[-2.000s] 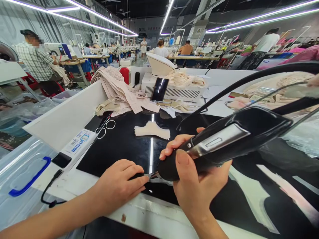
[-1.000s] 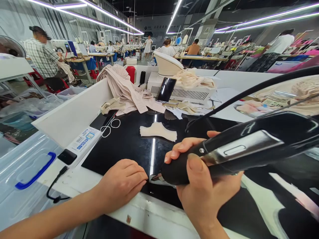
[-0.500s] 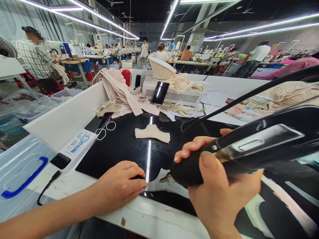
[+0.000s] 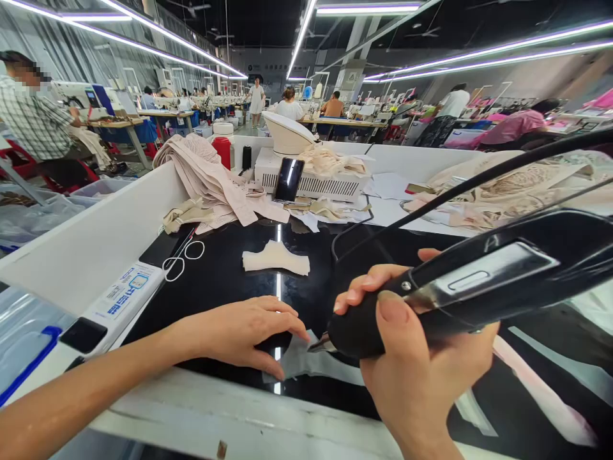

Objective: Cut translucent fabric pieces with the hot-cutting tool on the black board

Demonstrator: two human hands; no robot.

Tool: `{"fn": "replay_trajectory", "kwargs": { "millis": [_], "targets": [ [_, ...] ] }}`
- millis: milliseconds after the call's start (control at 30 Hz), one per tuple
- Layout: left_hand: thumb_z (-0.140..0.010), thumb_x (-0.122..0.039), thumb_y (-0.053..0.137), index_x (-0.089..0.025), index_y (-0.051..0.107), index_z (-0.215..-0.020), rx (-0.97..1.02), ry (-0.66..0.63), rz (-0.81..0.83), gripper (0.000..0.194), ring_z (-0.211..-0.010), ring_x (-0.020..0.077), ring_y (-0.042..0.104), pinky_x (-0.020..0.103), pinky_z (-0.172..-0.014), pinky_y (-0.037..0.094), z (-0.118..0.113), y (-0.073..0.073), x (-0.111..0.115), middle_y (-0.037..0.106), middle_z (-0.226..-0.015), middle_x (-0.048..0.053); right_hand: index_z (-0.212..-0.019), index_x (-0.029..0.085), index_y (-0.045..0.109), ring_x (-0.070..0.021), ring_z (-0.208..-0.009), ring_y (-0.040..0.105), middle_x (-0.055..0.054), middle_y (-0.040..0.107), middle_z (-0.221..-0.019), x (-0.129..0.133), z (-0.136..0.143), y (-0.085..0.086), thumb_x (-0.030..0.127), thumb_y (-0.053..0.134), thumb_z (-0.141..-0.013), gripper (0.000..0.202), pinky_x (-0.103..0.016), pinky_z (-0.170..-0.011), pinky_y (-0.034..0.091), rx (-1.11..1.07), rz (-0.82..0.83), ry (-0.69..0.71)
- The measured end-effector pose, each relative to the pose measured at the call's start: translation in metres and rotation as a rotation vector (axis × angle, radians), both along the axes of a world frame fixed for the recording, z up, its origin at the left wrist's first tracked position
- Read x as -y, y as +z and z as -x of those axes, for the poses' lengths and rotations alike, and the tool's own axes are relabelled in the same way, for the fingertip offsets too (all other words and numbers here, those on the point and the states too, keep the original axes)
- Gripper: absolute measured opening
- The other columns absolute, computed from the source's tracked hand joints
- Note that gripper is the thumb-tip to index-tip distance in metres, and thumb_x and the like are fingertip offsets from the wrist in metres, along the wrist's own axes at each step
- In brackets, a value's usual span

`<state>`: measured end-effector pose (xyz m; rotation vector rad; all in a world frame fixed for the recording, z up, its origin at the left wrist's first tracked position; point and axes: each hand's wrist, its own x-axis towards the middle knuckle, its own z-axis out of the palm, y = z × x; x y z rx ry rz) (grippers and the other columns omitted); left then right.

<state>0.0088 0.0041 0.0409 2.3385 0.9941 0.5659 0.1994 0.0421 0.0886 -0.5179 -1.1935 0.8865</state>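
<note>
**Dark tool above sheer piece, near side of black board**

Tool (image 4: 479, 281) slants over the black board (image 4: 320, 294); right hand (image 4: 426, 358) wraps its thick front end, fingers closed round it. Metal tip (image 4: 322, 345) at the sheer piece (image 4: 330, 369), which lies on the board's near part; contact unclear. Judgement: tool stiff, fairly heavy; hold behind the tip. Piece likely light, limp, slippery; take by an edge, clear of metal. Left hand (image 4: 253, 329), over the board: thumb and forefinger parted, grip not evident. Cream pad (image 4: 276, 259) farther back on the board.
</note>
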Motion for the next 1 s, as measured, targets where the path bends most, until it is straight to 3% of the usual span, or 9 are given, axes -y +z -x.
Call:
{"fn": "replay_trajectory", "kwargs": {
  "millis": [167,433,667,1000],
  "targets": [
    [-0.084,-0.036,0.082,-0.022,0.056,-0.135,0.001,-0.001,0.042,0.058,-0.136,0.0297,0.052,0.045,-0.115,0.038,0.002,-0.004,0.001,0.063,-0.134,0.012,-0.115,0.03,0.059,-0.0161,-0.054,0.063,0.004,0.067,-0.079,0.0,0.008,-0.003,0.035,0.085,-0.077,0.046,-0.034,-0.047,0.056,-0.035,0.016,0.047],
    [-0.08,-0.036,0.085,-0.021,0.053,-0.131,0.004,0.008,0.013,0.062,-0.132,0.0278,0.057,0.048,-0.117,0.036,-0.002,0.0,0.003,0.066,-0.13,0.011,-0.115,0.03,0.058,-0.0156,-0.054,0.063,0.004,0.067,-0.08,0.0,0.014,-0.008,0.03,0.084,-0.079,0.044,-0.034,-0.049,0.056,-0.05,0.018,0.085],
    [-0.077,-0.038,0.087,-0.021,0.052,-0.133,-0.013,0.025,0.056,0.068,-0.136,0.0287,0.054,0.06,-0.124,0.021,-0.003,-0.002,0.003,0.064,-0.134,0.012,-0.115,0.031,0.058,-0.0161,-0.057,0.063,0.004,0.066,-0.079,-0.003,0.018,-0.012,0.029,0.083,-0.079,0.044,-0.034,-0.051,0.056,-0.045,0.023,0.085],
    [-0.075,-0.04,0.088,-0.024,0.05,-0.136,-0.021,0.014,0.036,0.074,-0.138,0.0288,0.051,0.061,-0.124,0.02,-0.003,-0.003,0.004,0.061,-0.14,0.011,-0.115,0.028,0.057,-0.017,-0.059,0.062,0.003,0.065,-0.078,0.003,0.015,-0.007,0.029,0.082,-0.079,0.044,-0.033,-0.048,0.055,-0.04,0.048,0.088]
  ]
}}
